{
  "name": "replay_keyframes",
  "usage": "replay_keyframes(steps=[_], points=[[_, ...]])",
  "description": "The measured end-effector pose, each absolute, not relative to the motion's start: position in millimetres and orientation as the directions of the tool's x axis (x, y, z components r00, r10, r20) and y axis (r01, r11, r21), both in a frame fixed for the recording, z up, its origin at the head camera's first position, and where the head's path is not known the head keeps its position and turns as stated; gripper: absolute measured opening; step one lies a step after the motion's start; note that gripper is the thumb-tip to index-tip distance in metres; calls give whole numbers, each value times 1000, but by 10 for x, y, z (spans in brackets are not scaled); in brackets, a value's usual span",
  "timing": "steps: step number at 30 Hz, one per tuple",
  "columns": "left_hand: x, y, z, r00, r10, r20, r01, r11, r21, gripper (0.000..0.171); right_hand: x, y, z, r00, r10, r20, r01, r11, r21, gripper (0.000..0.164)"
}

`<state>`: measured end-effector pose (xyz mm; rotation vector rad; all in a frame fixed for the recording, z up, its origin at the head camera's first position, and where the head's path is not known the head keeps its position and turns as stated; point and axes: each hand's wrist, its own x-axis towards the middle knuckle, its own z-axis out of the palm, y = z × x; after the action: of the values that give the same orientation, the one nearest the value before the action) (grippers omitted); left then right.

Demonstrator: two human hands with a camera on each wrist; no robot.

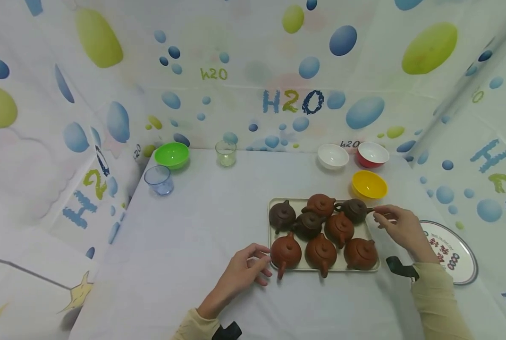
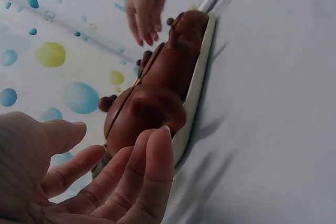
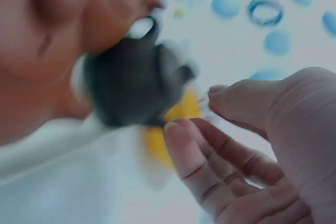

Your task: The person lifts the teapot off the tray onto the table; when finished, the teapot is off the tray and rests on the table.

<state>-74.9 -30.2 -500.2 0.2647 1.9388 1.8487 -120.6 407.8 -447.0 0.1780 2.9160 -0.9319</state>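
Note:
A cream tray (image 1: 365, 230) bears several small clay teapots, some reddish brown and others dark brown. At its back right corner sits a dark teapot (image 1: 355, 210), its spout toward my right hand (image 1: 401, 231). The fingertips are right at that spout; in the right wrist view, thumb and fingers stand apart beside the blurred dark teapot (image 3: 128, 85). My left hand (image 1: 246, 268) is at the tray's front left corner, fingers loosely bent and holding nothing. Nearest to it is a reddish teapot (image 1: 286, 252), whose handle (image 2: 170, 114) overlaps the fingertips in the left wrist view.
Behind the tray are a yellow bowl (image 1: 369, 185), a white bowl (image 1: 333, 157) and a red bowl (image 1: 372, 155). Far left stand a green bowl (image 1: 172, 156), a bluish glass (image 1: 159, 180) and a clear glass (image 1: 226, 154). A round printed sign (image 1: 459, 255) lies beside the right forearm.

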Motion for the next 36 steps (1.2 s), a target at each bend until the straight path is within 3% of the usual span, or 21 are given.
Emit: replay_keyframes(steps=[4, 9, 16, 26, 36], points=[[-674, -232, -5027, -848, 466, -252, -253, 62, 965, 27, -1281, 4276, -4675, -946, 82, -314, 265, 753, -602, 58], [-619, -144, -5065, -843, 463, -274, -276, 65, 959, 27, -1392, 4441, -4893, -891, 31, -452, 321, 746, -583, 70], [-578, -62, -5092, -872, 417, -255, -236, 99, 967, 26, -1445, 4518, -4992, -873, -18, -487, 308, 754, -580, 65], [-525, 55, -5074, -785, 504, -361, -362, 100, 927, 30, -1427, 4525, -4963, -869, -12, -494, 316, 755, -575, 69], [-550, 115, -5124, -805, 489, -337, -343, 81, 936, 43, -1432, 4504, -4961, -864, 9, -504, 344, 741, -577, 71]])
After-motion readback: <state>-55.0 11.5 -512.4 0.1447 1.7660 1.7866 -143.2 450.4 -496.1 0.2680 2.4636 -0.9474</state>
